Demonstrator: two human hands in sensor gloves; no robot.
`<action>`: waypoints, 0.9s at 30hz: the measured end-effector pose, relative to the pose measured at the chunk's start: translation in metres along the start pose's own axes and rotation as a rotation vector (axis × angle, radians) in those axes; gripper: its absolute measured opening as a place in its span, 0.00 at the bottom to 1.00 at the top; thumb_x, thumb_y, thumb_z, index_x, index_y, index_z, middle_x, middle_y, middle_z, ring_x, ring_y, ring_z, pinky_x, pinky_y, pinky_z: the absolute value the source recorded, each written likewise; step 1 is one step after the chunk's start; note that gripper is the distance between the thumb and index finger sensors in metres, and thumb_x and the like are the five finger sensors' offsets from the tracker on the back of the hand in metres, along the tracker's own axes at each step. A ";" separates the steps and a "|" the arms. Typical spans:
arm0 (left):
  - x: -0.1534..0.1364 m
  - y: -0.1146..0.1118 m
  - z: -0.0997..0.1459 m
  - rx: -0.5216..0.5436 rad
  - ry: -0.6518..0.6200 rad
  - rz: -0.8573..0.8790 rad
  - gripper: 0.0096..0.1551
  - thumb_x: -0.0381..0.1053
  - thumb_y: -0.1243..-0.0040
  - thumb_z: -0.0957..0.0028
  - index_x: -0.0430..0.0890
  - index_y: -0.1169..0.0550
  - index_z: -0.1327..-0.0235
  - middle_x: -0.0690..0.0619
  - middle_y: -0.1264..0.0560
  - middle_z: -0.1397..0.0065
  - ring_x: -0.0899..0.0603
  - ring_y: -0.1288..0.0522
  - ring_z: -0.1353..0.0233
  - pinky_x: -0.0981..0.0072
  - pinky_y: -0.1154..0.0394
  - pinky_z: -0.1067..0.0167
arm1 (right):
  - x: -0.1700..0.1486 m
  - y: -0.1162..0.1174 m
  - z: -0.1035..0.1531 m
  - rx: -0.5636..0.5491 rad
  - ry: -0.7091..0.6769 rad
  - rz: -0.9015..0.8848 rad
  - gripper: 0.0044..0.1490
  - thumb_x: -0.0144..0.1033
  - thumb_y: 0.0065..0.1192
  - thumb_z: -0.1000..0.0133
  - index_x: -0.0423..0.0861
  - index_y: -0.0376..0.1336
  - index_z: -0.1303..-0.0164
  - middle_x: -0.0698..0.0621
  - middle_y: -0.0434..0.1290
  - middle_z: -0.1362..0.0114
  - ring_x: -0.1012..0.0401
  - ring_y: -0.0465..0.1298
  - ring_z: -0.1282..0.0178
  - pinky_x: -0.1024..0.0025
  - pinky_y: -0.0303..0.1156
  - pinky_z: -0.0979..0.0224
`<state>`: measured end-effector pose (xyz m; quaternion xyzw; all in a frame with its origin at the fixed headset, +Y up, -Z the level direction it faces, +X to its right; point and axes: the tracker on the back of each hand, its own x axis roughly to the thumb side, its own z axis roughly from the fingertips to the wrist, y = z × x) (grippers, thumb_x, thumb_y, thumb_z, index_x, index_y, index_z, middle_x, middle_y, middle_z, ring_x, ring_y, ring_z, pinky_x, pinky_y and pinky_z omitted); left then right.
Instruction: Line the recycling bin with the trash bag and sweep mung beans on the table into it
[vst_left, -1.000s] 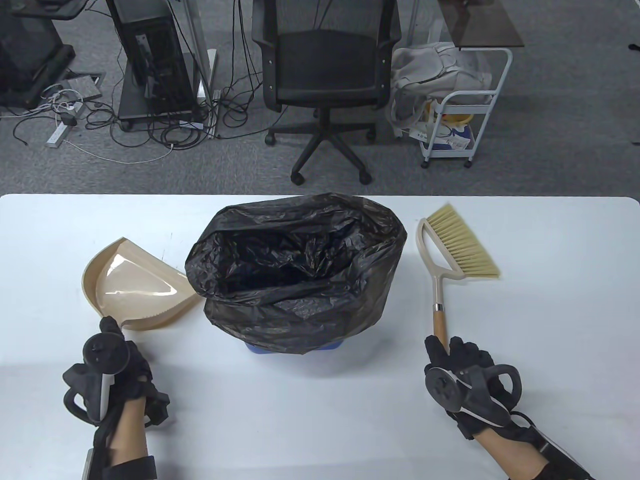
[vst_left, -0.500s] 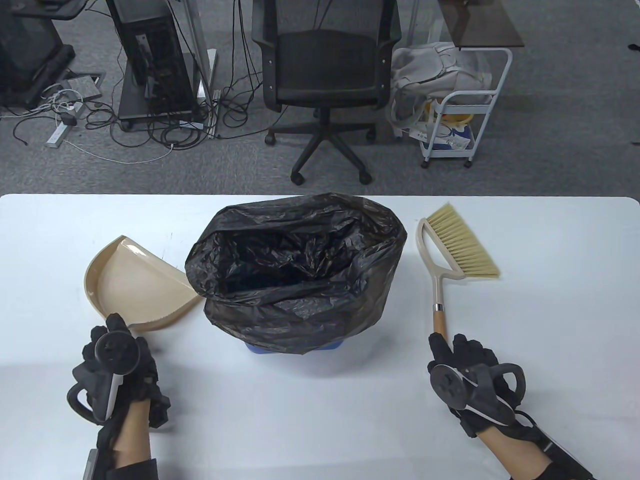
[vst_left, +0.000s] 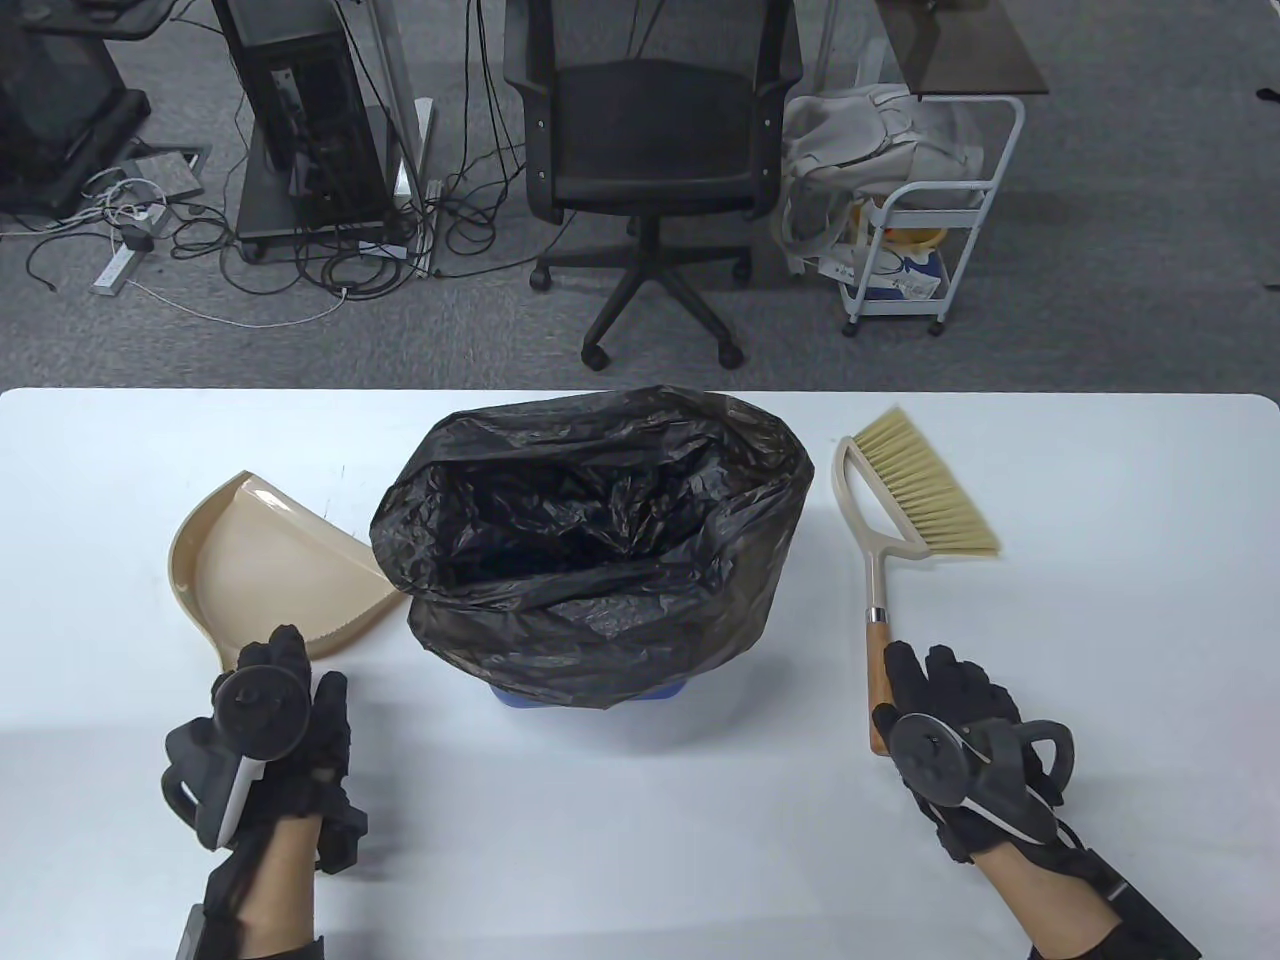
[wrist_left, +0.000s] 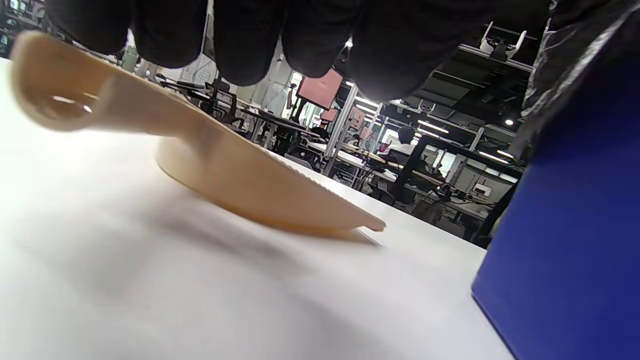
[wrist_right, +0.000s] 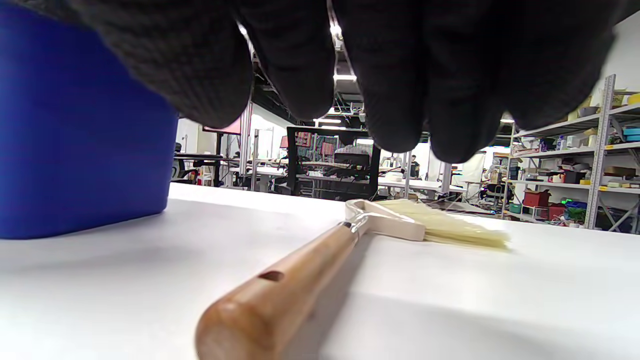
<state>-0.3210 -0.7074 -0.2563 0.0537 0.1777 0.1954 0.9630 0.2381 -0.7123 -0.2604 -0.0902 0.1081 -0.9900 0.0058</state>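
Note:
The blue recycling bin (vst_left: 592, 697) stands mid-table, lined with a black trash bag (vst_left: 600, 600) whose mouth gapes wide. A beige dustpan (vst_left: 265, 575) lies flat to its left. My left hand (vst_left: 290, 662) hovers at the pan's near end; its fingers (wrist_left: 250, 40) hang above the looped handle (wrist_left: 55, 95) and hold nothing. To the right of the bin lies a hand brush (vst_left: 915, 500) with a wooden handle (vst_left: 877, 690). My right hand (vst_left: 945, 685) sits just right of that handle, fingers (wrist_right: 380, 75) relaxed above it. No mung beans show on the table.
The white table (vst_left: 1100, 620) ends at its far edge behind the bin. Beyond it stand a black office chair (vst_left: 650, 150), a white cart (vst_left: 920, 240) with a bag on it, and cables on the carpet.
The left hand let go of the dustpan handle and slid right; the pan settled flat. The right hand shifted right off the brush handle, baring its wooden end.

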 end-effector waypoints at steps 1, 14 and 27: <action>0.002 0.000 0.001 0.001 -0.008 -0.006 0.41 0.50 0.34 0.44 0.36 0.30 0.19 0.28 0.34 0.18 0.13 0.40 0.23 0.18 0.38 0.33 | -0.002 -0.001 0.000 -0.007 0.006 -0.006 0.42 0.48 0.65 0.45 0.38 0.66 0.23 0.25 0.75 0.32 0.30 0.79 0.37 0.34 0.74 0.40; 0.018 0.004 0.010 0.009 -0.093 -0.009 0.41 0.51 0.34 0.44 0.36 0.30 0.19 0.29 0.34 0.18 0.13 0.41 0.23 0.17 0.39 0.33 | -0.024 -0.015 0.000 -0.057 0.078 -0.095 0.50 0.50 0.63 0.45 0.34 0.58 0.17 0.22 0.68 0.27 0.26 0.72 0.32 0.31 0.70 0.37; 0.030 0.005 0.018 0.013 -0.145 -0.020 0.41 0.51 0.34 0.44 0.36 0.30 0.18 0.29 0.34 0.17 0.13 0.41 0.23 0.17 0.40 0.33 | -0.026 -0.017 0.002 -0.048 0.082 -0.098 0.50 0.51 0.62 0.44 0.34 0.58 0.17 0.21 0.68 0.27 0.26 0.72 0.32 0.31 0.70 0.36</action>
